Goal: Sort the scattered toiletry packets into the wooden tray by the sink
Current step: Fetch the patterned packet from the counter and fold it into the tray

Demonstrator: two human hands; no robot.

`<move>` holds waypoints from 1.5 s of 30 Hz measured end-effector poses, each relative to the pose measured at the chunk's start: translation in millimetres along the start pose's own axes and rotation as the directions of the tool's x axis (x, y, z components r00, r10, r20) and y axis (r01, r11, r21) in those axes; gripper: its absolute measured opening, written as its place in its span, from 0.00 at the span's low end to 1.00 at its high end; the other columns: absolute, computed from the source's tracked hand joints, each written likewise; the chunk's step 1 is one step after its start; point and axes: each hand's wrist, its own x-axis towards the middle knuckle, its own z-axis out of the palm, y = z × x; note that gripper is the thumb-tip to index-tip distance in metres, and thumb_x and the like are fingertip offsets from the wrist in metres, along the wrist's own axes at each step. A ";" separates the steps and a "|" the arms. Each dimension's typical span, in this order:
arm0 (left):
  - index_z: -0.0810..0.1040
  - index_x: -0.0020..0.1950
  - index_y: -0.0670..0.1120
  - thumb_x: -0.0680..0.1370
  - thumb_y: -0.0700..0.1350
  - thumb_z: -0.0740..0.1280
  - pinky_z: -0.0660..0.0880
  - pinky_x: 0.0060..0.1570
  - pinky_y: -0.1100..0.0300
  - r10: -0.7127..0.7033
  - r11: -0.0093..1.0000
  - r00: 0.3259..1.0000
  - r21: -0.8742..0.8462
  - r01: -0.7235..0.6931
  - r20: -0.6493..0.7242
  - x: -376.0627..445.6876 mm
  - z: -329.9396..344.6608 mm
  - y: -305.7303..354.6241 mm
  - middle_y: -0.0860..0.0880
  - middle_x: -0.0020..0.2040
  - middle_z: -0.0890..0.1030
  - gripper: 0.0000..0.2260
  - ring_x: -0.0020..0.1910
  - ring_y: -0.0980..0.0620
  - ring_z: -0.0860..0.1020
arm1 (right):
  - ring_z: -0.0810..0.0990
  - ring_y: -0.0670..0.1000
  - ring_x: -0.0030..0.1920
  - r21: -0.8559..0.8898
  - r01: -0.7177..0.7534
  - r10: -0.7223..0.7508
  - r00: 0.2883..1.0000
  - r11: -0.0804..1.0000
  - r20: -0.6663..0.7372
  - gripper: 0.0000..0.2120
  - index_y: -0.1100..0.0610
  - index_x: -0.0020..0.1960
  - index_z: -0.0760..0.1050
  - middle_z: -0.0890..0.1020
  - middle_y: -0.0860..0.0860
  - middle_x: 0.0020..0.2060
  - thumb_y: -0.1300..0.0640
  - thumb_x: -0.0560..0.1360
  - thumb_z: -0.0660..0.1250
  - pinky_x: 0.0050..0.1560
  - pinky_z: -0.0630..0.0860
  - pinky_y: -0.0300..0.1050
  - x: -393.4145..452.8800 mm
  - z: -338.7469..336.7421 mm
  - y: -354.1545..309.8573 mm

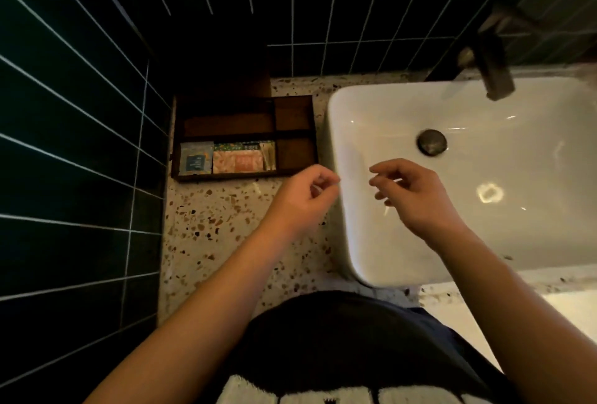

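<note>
The dark wooden tray (295, 100) sits on the speckled counter to the left of the sink. Its front left compartment holds a pale blue packet (195, 159), an orange-pink packet (238, 162) with a green patterned one (235, 146) behind it, and a narrow pale packet (268, 155). The other compartments look bare. My left hand (303, 192) hovers over the counter just right of the tray's front corner, fingers loosely curled, holding nothing. My right hand (408, 192) hovers over the basin's left side, fingers apart and bare.
The white basin (420, 103) fills the right side, with a dark drain (432, 142) and a dark tap (492, 71) above its back rim. Dark green tiled walls close in the left and the back. Speckled counter (213, 229) lies in front of the tray.
</note>
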 end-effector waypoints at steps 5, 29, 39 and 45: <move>0.82 0.52 0.52 0.79 0.46 0.68 0.76 0.39 0.63 0.078 0.996 0.997 0.046 -0.078 0.000 0.3 70.2 30.0 0.57 0.44 0.80 0.04 0.36 0.60 0.75 | 0.85 0.49 0.44 0.080 -0.040 0.047 0.995 0.996 -0.088 0.08 0.51 0.54 0.82 0.85 0.50 0.45 0.60 0.78 0.67 0.48 0.81 0.45 -20.3 -75.8 45.6; 0.77 0.56 0.47 0.80 0.44 0.67 0.74 0.41 0.65 0.103 0.945 0.965 0.280 -0.171 0.241 99.0 537.1 221.7 0.52 0.50 0.79 0.05 0.45 0.56 0.78 | 0.82 0.53 0.49 -0.012 -0.283 0.273 0.933 0.959 -0.235 0.06 0.50 0.54 0.80 0.83 0.48 0.49 0.54 0.77 0.67 0.42 0.74 0.43 37.8 -485.3 339.5; 0.60 0.77 0.40 0.74 0.54 0.74 0.77 0.45 0.57 -0.638 0.743 0.767 0.209 0.636 -0.067 166.3 639.2 194.6 0.42 0.66 0.77 0.39 0.56 0.43 0.80 | 0.75 0.60 0.61 -0.367 -0.405 0.370 0.914 0.837 -0.167 0.27 0.52 0.68 0.68 0.75 0.55 0.61 0.43 0.73 0.68 0.56 0.76 0.57 86.4 -488.4 402.9; 0.60 0.74 0.42 0.74 0.56 0.74 0.78 0.49 0.52 -0.547 0.709 0.807 0.390 0.588 -0.221 178.6 655.8 178.1 0.42 0.69 0.74 0.37 0.60 0.40 0.79 | 0.76 0.61 0.52 -0.416 -0.403 0.360 0.915 0.815 -0.180 0.19 0.56 0.60 0.66 0.75 0.56 0.54 0.50 0.75 0.68 0.45 0.73 0.53 91.0 -479.2 412.4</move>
